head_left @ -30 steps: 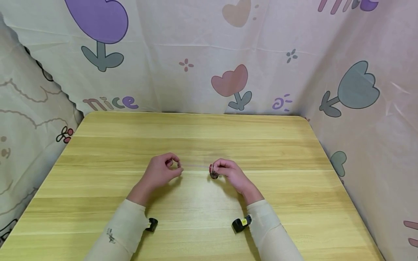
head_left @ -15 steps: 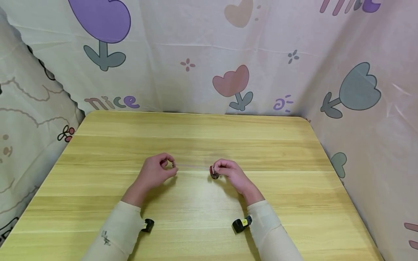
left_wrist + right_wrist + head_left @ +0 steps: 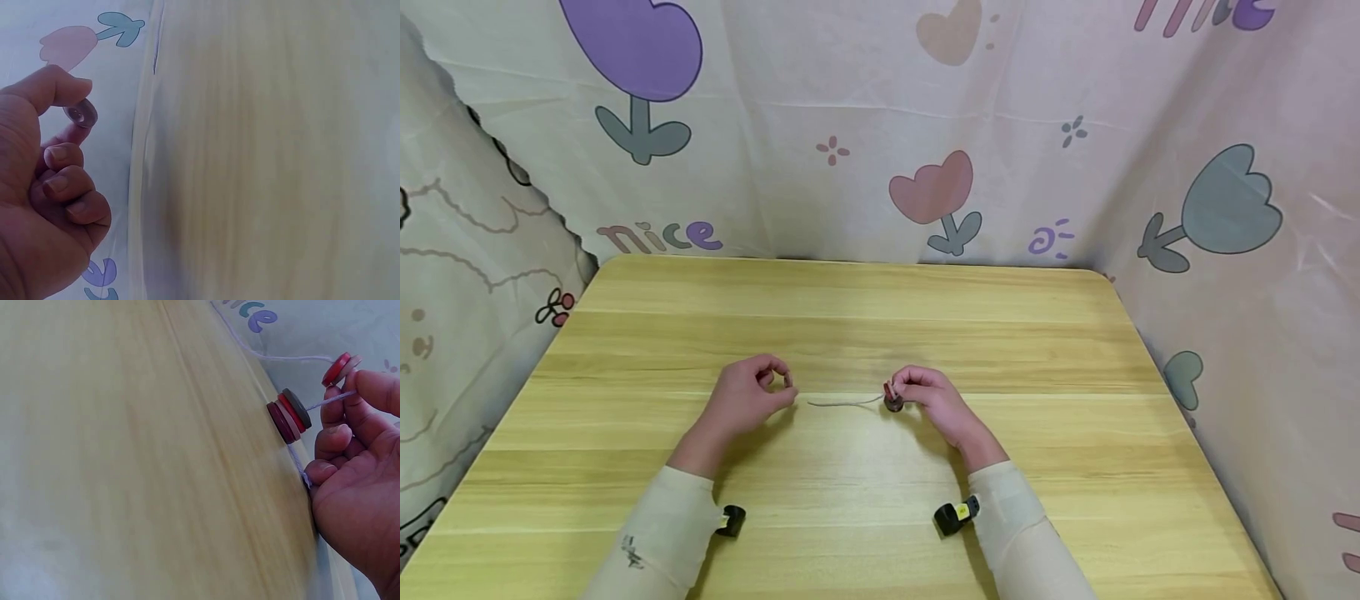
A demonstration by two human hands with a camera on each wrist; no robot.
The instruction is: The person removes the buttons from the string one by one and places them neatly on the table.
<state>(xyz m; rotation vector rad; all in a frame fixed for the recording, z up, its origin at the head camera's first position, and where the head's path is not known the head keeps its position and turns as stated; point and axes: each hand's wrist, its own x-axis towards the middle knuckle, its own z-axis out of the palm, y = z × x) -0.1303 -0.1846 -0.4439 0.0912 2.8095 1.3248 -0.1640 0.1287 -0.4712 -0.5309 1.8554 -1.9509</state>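
Note:
My left hand pinches a small dark brown button between thumb and index finger, its other fingers curled. To the right, my right hand pinches a thin pale string strung with buttons. In the right wrist view, a red button and a pinkish one sit at the fingertips. Below them a stack of dark, red and maroon buttons hangs on the string, whose knotted tail lies by the curled fingers. The string's other end is loose and points toward my left hand, apart from it.
Both hands are above a light wood table. A cloth with printed flowers stands behind it and along both sides. Each wrist carries a small black camera, one beside the left sleeve.
My left hand has moved left. The string, stretched straight between the hands before, now has a loose, sagging left end. My right hand has barely moved.

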